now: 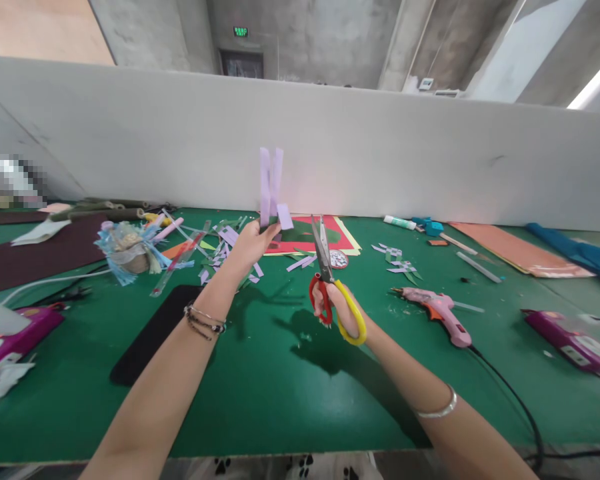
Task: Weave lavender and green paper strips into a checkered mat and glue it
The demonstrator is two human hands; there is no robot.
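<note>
My left hand (254,241) pinches a few lilac paper strips (265,183), which stand upright above the fingers; a short lilac piece folds out to the right. In my right hand (341,310) is a pair of scissors (324,250) with one red and one yellow handle, fingers through the loops. The blades point up and away from me and look slightly parted, to the right of the strips and apart from them. Beyond both hands lie red paper (337,230) with a green shape on it and scattered lilac and green cuttings (227,235).
At right lie a pink glue gun (445,312) with a cord, woven paper pieces (403,267), a glue stick (400,222) and orange sheets (520,250). At left are a black tablet-like slab (153,340), a ruler (180,260), a blue tasselled bundle (135,250) and a purple power strip (25,337).
</note>
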